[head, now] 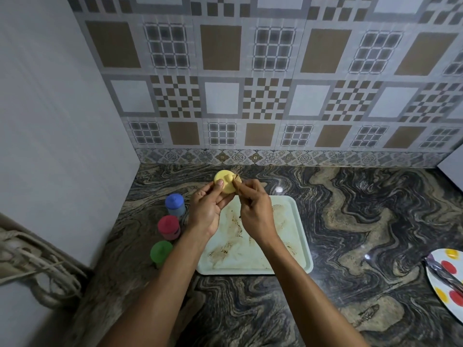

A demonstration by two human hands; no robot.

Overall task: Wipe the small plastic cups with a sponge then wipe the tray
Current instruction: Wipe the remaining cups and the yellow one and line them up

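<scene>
1. Countertop [350, 221]: dark marbled stone that meets a patterned tiled wall [250, 83] at its far edge.
2. Tray [290, 226]: pale and brown-stained, lying left of the counter's middle. Both forearms cross its left and near parts and hide them.
3. Blue cup [175, 204], red cup [168, 227] and green cup [160, 254]: a row on the counter just beside the tray's left edge. The left forearm overlaps the green one.
4. Yellow cup [225, 184]: held above the tray's far left corner. The left hand [208, 209] curls its fingers round it, thumb pressed on its face.
5. Sponge [236, 180]: pinched by the right hand [253, 211] against the yellow cup's right side and mostly hidden by the fingers.
6. Spotted plate [448, 279]: at the counter's right edge, cut off by the frame. It carries metal cutlery [441, 271] whose kind is unclear.
7. Coiled cord [37, 266]: beyond the counter's left edge.
</scene>
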